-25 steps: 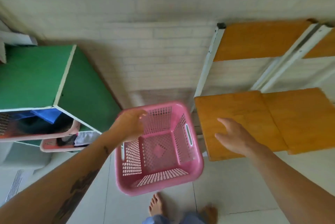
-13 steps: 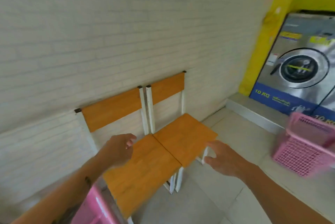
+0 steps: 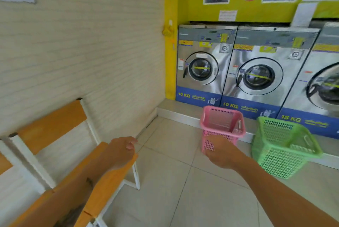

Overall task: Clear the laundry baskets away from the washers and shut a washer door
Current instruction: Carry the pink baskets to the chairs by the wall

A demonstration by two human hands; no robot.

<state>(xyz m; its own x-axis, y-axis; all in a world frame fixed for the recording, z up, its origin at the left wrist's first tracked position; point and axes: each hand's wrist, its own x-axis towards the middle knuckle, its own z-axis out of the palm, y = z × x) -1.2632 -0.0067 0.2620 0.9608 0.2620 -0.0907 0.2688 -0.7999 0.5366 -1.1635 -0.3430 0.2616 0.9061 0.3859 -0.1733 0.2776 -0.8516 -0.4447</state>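
Observation:
A pink laundry basket (image 3: 222,121) stands on the floor tiles against the step below the middle washer (image 3: 258,76). To its right a green laundry basket (image 3: 282,146) leans tilted against the same step, below the 15 KG washer (image 3: 326,87). That washer's door looks ajar, but it is blurred and cut off by the frame edge. The doors of the left washer (image 3: 201,68) and the middle one look shut. My right hand (image 3: 222,153) is stretched out, overlapping the pink basket's lower front, and holds nothing. My left hand (image 3: 121,150) hovers loosely curled and empty over a chair seat.
Two wooden chairs (image 3: 53,122) with white frames stand along the pale brick wall on the left. A raised step (image 3: 179,114) runs along the foot of the washers. Pale floor tiles (image 3: 174,190) lie between the chairs and the baskets.
My left hand let go of another pink basket set down beside the chairs. The view swung right from the chairs to the washers, and both hands now reach forward empty.

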